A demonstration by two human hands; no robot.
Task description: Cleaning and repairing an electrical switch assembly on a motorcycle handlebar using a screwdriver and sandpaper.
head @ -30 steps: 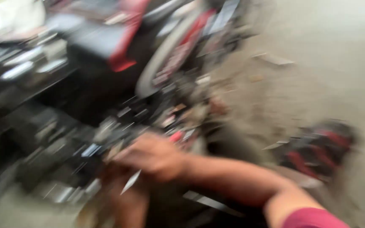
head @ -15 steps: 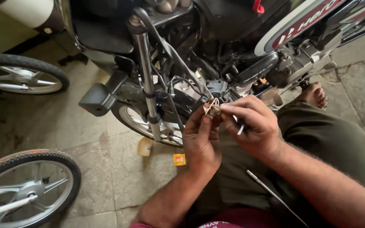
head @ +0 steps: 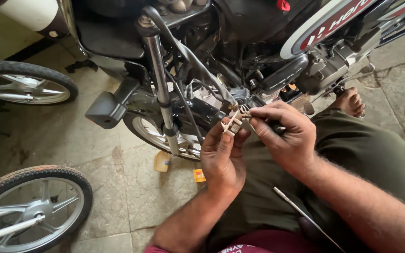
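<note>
My left hand (head: 222, 157) pinches a small pale wiring connector (head: 233, 122) between thumb and fingertips. Its wires run up into a grey sheathed cable bundle (head: 198, 65) on the black motorcycle (head: 240, 42) in front of me. My right hand (head: 287, 133) is closed around the other side of the same connector, fingertips meeting the left hand's, with a dark tool handle tucked in its palm. Both hands hover over my lap, just below the engine and beside the front fork (head: 161, 93).
A thin metal rod (head: 305, 216) lies across my olive trousers. A bare foot (head: 350, 100) rests by the engine. The motorcycle's front wheel (head: 158, 133) stands close ahead. Two other wheels (head: 29, 208) (head: 22, 86) stand at left on the tiled floor, with a small yellow box (head: 198, 175).
One second ago the view was a blurred sweep. Since half a second ago the hands hold nearly the same pose, the connector lifted slightly and the fingers closer together.
</note>
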